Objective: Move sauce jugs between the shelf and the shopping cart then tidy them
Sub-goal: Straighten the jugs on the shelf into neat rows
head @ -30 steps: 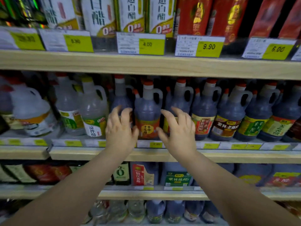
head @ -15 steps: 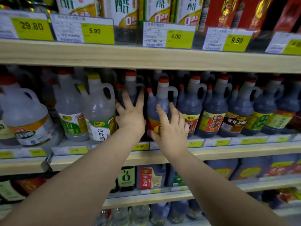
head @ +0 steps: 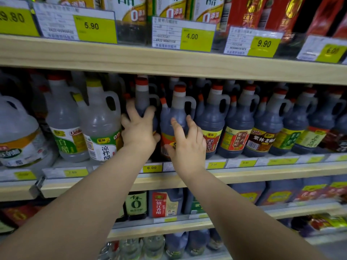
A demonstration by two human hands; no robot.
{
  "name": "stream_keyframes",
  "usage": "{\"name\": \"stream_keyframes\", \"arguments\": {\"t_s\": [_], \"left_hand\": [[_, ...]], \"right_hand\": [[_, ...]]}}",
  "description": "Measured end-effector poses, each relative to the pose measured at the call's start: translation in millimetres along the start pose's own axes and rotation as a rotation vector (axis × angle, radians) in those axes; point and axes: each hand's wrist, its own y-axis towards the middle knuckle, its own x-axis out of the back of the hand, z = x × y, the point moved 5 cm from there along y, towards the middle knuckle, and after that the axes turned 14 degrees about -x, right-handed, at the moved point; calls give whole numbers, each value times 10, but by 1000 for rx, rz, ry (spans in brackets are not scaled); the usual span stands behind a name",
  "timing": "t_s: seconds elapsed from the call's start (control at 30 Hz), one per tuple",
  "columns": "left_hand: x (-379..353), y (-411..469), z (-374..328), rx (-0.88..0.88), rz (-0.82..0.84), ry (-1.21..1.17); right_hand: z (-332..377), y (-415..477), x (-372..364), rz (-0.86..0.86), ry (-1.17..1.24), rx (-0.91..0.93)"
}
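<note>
You're at the start: your left hand [head: 139, 128] curls round a dark jug [head: 145, 107] standing on the shelf [head: 262, 175], your right hand [head: 187, 145] lies open against the neighbouring jug [head: 178, 111]; the cart is out of view.

Only one camera is here, worn on the person's head. It faces straight into the shelf [head: 169, 66] from close up and is tipped a little downward. The middle row of jugs [head: 212, 119] fills the centre of the view, and both forearms [head: 105, 194] run in from the bottom edge. The wide lens bows the shelf boards. The price tags [head: 191, 36] sit near the top.
</note>
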Motion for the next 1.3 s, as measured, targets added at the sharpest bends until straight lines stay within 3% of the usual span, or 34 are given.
{"name": "stream_keyframes", "arguments": {"t_s": [0.37, 0.67, 0.97, 1.3], "left_hand": [[-40, -184, -77, -23, -28, 23], [234, -602, -9, -118, 50, -31], [964, -791, 826, -15, 11, -36], [875, -665, 1603, -97, -65, -49]], "right_hand": [[-45, 72, -48, 14, -7, 17], [-13, 21, 207, 102, -43, 37], [813, -346, 354, 180, 37, 179], [1668, -459, -55, -20, 110, 63]]}}
